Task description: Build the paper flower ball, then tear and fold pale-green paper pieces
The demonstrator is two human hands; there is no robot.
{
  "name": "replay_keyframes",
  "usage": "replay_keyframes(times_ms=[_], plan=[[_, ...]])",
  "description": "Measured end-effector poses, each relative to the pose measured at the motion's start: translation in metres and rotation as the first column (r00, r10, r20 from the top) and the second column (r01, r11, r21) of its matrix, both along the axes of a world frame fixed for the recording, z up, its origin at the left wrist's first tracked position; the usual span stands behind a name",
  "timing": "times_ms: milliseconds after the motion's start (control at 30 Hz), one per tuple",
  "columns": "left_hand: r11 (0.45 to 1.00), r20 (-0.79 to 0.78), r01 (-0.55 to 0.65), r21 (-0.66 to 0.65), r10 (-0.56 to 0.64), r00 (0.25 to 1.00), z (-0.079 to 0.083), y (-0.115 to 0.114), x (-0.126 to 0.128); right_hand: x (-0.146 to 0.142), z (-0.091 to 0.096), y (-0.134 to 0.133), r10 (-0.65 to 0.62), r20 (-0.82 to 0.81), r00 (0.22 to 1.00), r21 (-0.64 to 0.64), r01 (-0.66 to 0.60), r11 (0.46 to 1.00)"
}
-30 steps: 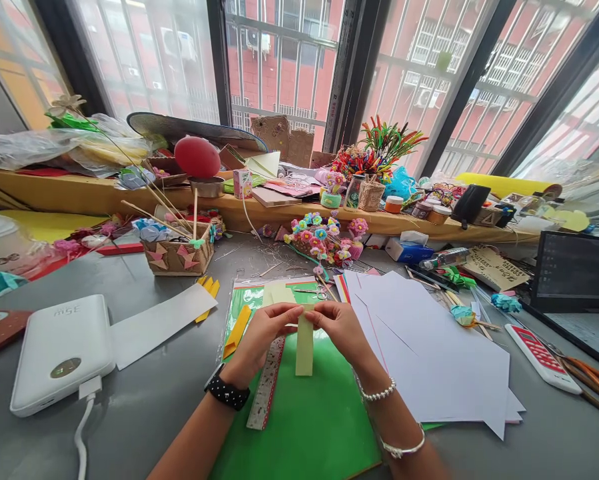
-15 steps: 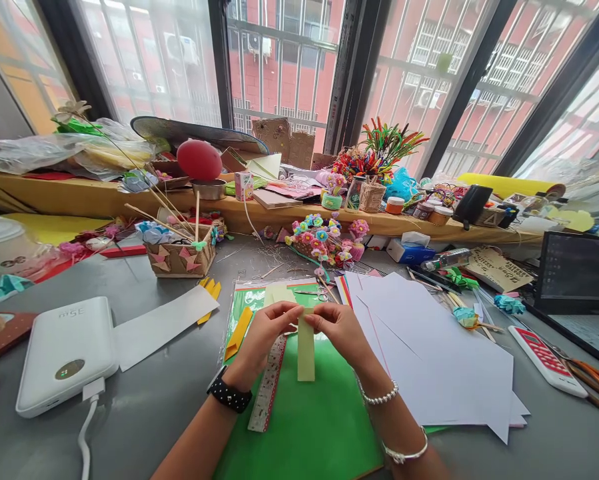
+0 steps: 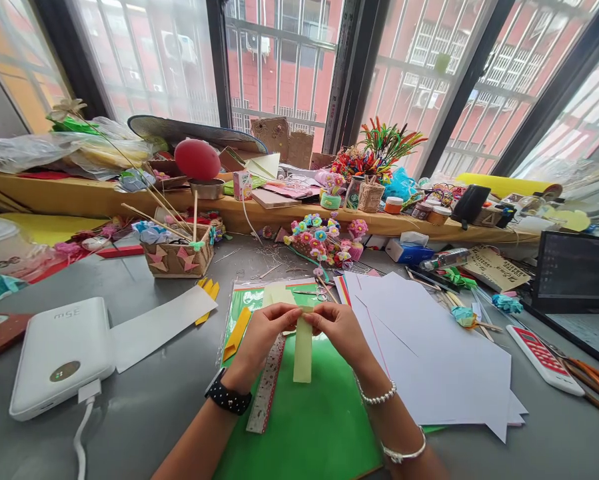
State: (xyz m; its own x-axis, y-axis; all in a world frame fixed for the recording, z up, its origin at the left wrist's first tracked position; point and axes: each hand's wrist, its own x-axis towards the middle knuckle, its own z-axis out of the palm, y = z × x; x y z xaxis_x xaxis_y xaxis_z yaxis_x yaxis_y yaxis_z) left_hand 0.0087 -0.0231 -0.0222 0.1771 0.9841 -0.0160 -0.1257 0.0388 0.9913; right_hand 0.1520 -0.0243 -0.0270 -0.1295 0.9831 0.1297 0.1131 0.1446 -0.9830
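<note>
A pale yellow-green paper strip (image 3: 303,353) hangs down between my hands, pinched at its top end. My left hand (image 3: 265,339) grips the upper left corner between thumb and finger; my right hand (image 3: 340,333) does the same at the upper right. Beneath them lies a green sheet (image 3: 324,420) in a clear sleeve. A patterned ruler (image 3: 266,393) rests on it, partly hidden by my left hand. Beyond my fingers are more pale paper pieces (image 3: 275,293) and scissors (image 3: 320,292). A folded yellow-orange paper piece (image 3: 237,335) lies left of my left hand.
White paper sheets (image 3: 444,360) are piled on the right, near a red-and-white calculator (image 3: 544,360) and a laptop (image 3: 579,280). At left sit a white power bank (image 3: 64,360) with a cable and a cardboard basket (image 3: 179,259). Craft flowers (image 3: 319,240) stand at the back.
Both hands keep their pinch on the paper strip. Its lower end has swung slightly left, and the whole view has shifted a little.
</note>
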Motion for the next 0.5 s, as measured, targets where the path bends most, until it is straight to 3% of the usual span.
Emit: replay_keyframes(times_ms=[200,367,500], plan=[[0.991,-0.087,-0.109,0.080,0.116,0.989,0.0015,0.0023,-0.0036,-0.0003,-0.0018,0.0007,0.045,-0.005,0.999,-0.026,-0.045,0.999],[0.990,-0.092,-0.098,0.104,0.107,0.990,0.0009,0.0025,-0.0039,-0.0003,-0.0030,0.0022,0.020,0.020,1.000,0.024,-0.020,1.000],[0.994,-0.078,-0.057,0.092,0.065,0.995,0.0025,0.0008,-0.0018,-0.0006,-0.0059,0.0025,0.037,0.132,0.991,0.071,-0.046,0.996]])
